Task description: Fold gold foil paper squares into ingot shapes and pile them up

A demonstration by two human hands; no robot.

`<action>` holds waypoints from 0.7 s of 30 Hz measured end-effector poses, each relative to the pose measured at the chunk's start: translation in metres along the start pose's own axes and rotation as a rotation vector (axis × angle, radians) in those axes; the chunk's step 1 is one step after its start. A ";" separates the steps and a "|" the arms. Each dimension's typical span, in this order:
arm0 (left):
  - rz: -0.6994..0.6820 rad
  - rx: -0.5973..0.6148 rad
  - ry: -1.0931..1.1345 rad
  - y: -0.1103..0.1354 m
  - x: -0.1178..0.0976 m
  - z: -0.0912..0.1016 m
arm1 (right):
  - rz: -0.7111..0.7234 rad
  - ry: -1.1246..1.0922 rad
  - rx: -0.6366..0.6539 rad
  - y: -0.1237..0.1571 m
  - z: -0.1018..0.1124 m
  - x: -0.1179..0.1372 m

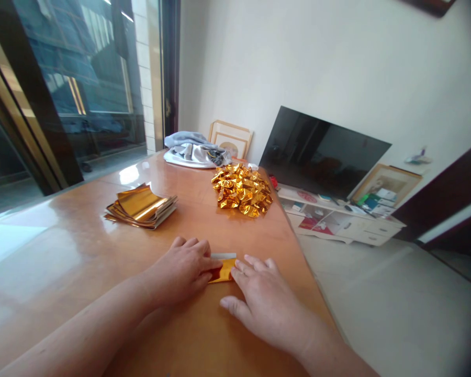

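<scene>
Head view, foil (224, 271) partly under left hand (180, 272), right hand (265, 306) touching

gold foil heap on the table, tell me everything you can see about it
The crumpled gold foil heap is a loose, irregular mound of scrunched, folded pieces. Its thin, shiny metallic-looking surface glints bright yellow and deep orange-gold. It rests directly on the glossy orange wooden table, close to the table's right edge and towards its far end.
</scene>
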State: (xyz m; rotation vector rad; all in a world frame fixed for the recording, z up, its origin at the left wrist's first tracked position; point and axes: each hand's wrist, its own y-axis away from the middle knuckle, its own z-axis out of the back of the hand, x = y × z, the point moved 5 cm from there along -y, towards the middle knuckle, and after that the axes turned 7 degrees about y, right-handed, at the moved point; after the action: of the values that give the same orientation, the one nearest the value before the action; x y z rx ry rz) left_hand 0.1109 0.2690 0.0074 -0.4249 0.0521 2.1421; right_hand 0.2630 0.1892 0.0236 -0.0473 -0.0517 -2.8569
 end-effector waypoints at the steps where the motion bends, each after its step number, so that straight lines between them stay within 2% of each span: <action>1: -0.001 0.001 0.003 0.000 0.000 0.000 | -0.014 -0.001 -0.049 -0.003 0.004 -0.002; 4: -0.003 0.002 0.014 0.001 -0.001 0.000 | -0.015 -0.031 -0.161 -0.012 0.007 -0.005; 6: -0.001 -0.001 0.014 0.001 -0.001 0.000 | 0.053 -0.067 -0.190 -0.019 0.001 -0.004; 9: 0.006 -0.011 0.016 0.001 0.000 0.000 | 0.138 -0.110 -0.172 -0.027 -0.014 -0.001; 12: 0.023 -0.018 0.043 0.000 0.003 -0.001 | 0.119 -0.135 -0.167 -0.030 -0.022 -0.001; 21: 0.220 -0.054 0.166 0.002 0.025 -0.006 | 0.110 -0.055 -0.150 -0.029 -0.020 0.003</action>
State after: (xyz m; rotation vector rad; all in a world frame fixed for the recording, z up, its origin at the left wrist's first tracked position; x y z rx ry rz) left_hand 0.0983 0.2865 -0.0059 -0.6542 0.1409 2.3232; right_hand 0.2515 0.2152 0.0028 -0.1539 0.1498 -2.7436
